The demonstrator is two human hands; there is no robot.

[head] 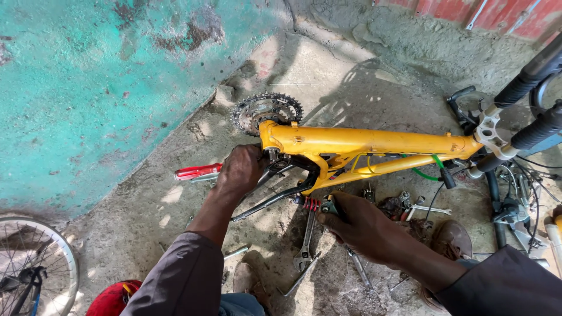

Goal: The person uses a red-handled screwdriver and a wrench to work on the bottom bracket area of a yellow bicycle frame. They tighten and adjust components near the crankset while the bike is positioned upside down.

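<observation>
the yellow bicycle frame (363, 143) lies across the middle of the frame, running from its chainrings (266, 111) at upper centre to the black fork (527, 105) at the right edge. the left hand (241, 168) is clenched around a tool with a red handle (198, 172), pressed at the frame's bottom bracket end just left of centre. the right hand (360, 225) grips a small tool beside the red-coiled rear shock (310, 203) under the frame. an adjustable wrench (304, 248) and other spanners (430, 209) lie on the dirt floor below. a wheel (35, 263) shows at lower left.
</observation>
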